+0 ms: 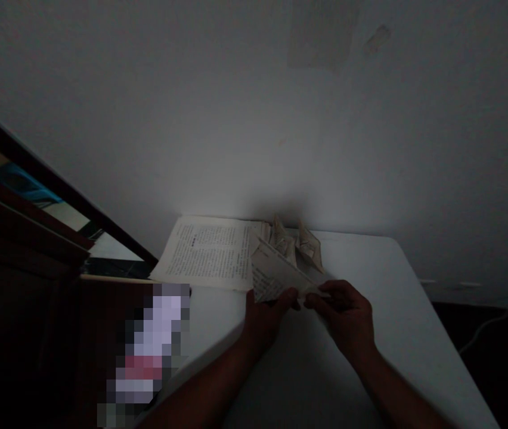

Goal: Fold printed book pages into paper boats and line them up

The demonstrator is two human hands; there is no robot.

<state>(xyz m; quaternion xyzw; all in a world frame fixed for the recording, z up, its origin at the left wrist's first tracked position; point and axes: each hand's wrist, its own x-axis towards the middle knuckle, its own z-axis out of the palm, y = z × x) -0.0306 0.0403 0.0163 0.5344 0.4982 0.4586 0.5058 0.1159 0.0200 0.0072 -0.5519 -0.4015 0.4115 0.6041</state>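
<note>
A folded sheet of printed paper [276, 271], roughly triangular, is held up between my two hands above the white table. My left hand [266, 316] grips its lower left edge, thumb on the near side. At its right corner, my right hand [343, 307] pinches the paper between thumb and fingers. Just behind it stand two folded paper boats [309, 245] made of printed pages; the left boat [282, 238] is partly covered by the held sheet. Left of them lies an open book or stack of printed pages [209, 250].
The white table [361, 262] stands against a pale wall [218, 119]. At its left edge is a blurred-out, bright screen-like object [155, 333]. Dark wooden furniture [16, 256] fills the left side. A white cable [482, 330] hangs beyond the table's right edge.
</note>
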